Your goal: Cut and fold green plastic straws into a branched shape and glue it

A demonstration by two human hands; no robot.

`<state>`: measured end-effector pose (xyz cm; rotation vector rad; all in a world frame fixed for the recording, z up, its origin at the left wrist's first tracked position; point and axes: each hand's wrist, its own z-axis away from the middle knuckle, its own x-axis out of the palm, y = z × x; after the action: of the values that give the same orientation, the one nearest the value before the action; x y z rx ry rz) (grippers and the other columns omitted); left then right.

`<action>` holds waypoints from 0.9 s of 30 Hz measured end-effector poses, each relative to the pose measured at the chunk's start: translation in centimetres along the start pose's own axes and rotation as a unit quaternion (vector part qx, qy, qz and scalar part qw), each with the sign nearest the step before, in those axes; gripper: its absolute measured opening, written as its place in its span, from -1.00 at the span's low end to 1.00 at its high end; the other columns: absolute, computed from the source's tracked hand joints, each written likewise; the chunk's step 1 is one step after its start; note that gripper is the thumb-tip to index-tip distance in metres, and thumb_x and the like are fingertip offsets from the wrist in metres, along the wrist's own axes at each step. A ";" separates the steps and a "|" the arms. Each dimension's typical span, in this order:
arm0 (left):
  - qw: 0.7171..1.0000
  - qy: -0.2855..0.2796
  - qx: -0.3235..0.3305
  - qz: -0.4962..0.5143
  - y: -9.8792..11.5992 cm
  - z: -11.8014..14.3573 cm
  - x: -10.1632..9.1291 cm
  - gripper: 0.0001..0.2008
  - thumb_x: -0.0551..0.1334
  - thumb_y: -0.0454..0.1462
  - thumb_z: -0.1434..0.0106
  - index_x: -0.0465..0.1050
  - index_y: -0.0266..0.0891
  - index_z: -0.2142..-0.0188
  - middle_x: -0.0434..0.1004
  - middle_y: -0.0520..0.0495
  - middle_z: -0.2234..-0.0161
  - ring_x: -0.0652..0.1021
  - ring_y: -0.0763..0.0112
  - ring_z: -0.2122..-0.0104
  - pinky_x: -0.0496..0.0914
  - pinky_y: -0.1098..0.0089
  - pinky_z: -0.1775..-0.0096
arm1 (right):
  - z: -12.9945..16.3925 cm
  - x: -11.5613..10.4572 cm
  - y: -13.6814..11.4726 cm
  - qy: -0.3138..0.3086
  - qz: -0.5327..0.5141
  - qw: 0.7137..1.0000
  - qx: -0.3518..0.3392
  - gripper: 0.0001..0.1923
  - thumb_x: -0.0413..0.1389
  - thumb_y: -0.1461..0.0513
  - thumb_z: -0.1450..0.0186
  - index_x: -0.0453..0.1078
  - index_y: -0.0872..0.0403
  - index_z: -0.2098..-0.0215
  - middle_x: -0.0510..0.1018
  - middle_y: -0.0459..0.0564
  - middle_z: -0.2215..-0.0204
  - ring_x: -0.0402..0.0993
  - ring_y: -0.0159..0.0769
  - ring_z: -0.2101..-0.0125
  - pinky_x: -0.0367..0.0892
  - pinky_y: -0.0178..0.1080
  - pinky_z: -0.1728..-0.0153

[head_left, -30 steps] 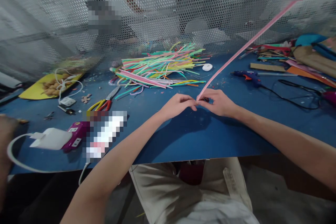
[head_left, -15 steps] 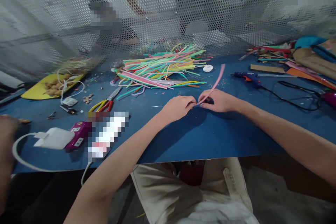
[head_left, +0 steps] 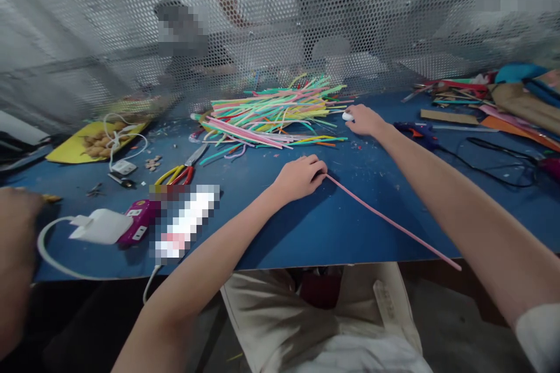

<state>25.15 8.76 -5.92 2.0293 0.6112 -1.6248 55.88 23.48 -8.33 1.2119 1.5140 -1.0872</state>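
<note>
My left hand [head_left: 301,178] rests on the blue table with its fingers closed on one end of a long, thin pink strip [head_left: 394,222]. The strip runs to the right and toward me, its far end reaching past the table's front edge. Farther back, my right hand [head_left: 365,120] has its fingers on a small, rounded white object [head_left: 348,116], partly covered by the fingertips. Just left of that hand lies a pile of thin coloured strips [head_left: 271,111], in pink, green and yellow.
A glue gun [head_left: 417,133] lies by my right forearm. To the left are red-and-yellow-handled pliers [head_left: 177,176], a phone [head_left: 188,221], a purple power strip [head_left: 139,221] and a yellow tray [head_left: 61,148] of brown pieces. Another person's arm [head_left: 17,256] shows at far left. Perforated mesh [head_left: 280,17] stands behind.
My right hand has left the pink strip and moved back to the white object. The strip's free end, which curved up and away, now stretches toward me on the right. My left hand stays put.
</note>
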 end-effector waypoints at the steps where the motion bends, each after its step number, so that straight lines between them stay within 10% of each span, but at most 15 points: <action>1: 1.000 -0.004 -0.010 0.008 0.0 0.0 0.0 -0.71 0.04 -0.10 -0.48 0.49 -0.09 0.04 0.53 -0.08 0.05 0.58 0.30 0.19 0.42 0.34 0.22 | -0.4 0.2 -0.3 -0.001 0.002 1.000 0.009 -0.45 0.08 0.13 -0.34 0.33 0.17 -0.25 0.46 0.33 -0.13 0.44 0.09 -0.04 0.32 0.02 -0.07; 9: 0.993 0.019 -0.094 0.073 -1.0 -0.3 0.7 -0.79 0.12 -0.25 -0.40 0.51 -0.13 0.08 0.56 -0.12 0.11 0.59 0.27 0.20 0.44 0.33 0.20 | -1.5 -0.6 -0.7 -0.036 0.001 0.999 0.028 -0.71 0.16 0.13 -0.32 0.56 0.08 0.06 0.53 0.24 0.01 0.46 0.04 0.01 0.35 0.00 -0.03; 14: 0.984 0.041 -0.101 0.140 -1.7 -0.3 0.9 -0.81 0.17 -0.29 -0.34 0.49 -0.19 0.08 0.58 -0.10 0.17 0.57 0.32 0.26 0.45 0.32 0.16 | 0.6 -3.6 -0.6 0.025 -0.021 0.999 0.010 -0.56 0.03 0.17 -0.39 0.38 0.12 -0.19 0.55 0.28 -0.04 0.47 0.09 0.00 0.35 0.05 -0.05; 18: 0.970 0.093 -0.120 0.188 -2.1 -0.2 0.5 -0.59 0.17 -0.16 -0.40 0.30 -0.24 -0.19 0.55 -0.17 -0.01 0.55 0.40 0.35 0.46 0.26 0.06 | 3.7 -5.0 -5.0 0.142 -0.170 0.973 -0.064 -0.50 -0.05 0.11 -0.45 0.18 0.13 -0.29 0.50 0.26 -0.13 0.45 0.06 -0.08 0.33 0.05 -0.11; 22: 0.963 0.155 -0.133 0.174 -2.6 -0.2 -0.8 -0.35 0.19 -0.05 -0.41 0.02 -0.24 -0.36 0.33 -0.34 -0.25 0.59 0.31 0.18 0.46 0.26 0.03 | 7.2 -4.6 -11.7 0.022 -0.400 0.899 -0.178 -0.48 0.20 0.03 -0.31 0.18 0.01 -0.14 0.62 0.05 0.15 0.58 -0.09 0.15 0.47 -0.04 0.10; 27: 0.990 0.039 -0.120 0.058 -3.0 0.7 -4.3 -0.63 0.11 -0.12 -0.46 0.31 -0.30 -0.12 0.56 -0.31 0.02 0.59 0.08 0.05 0.43 0.24 0.07 | 10.3 -4.4 -16.0 -0.003 -0.491 0.847 -0.205 -0.62 0.13 0.02 -0.36 0.28 0.01 -0.05 0.58 0.06 0.07 0.57 -0.17 0.15 0.48 -0.08 0.08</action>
<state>21.94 10.53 -2.11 1.9204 0.6697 -1.3413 41.86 10.40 -4.75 0.0598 2.2862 -1.2597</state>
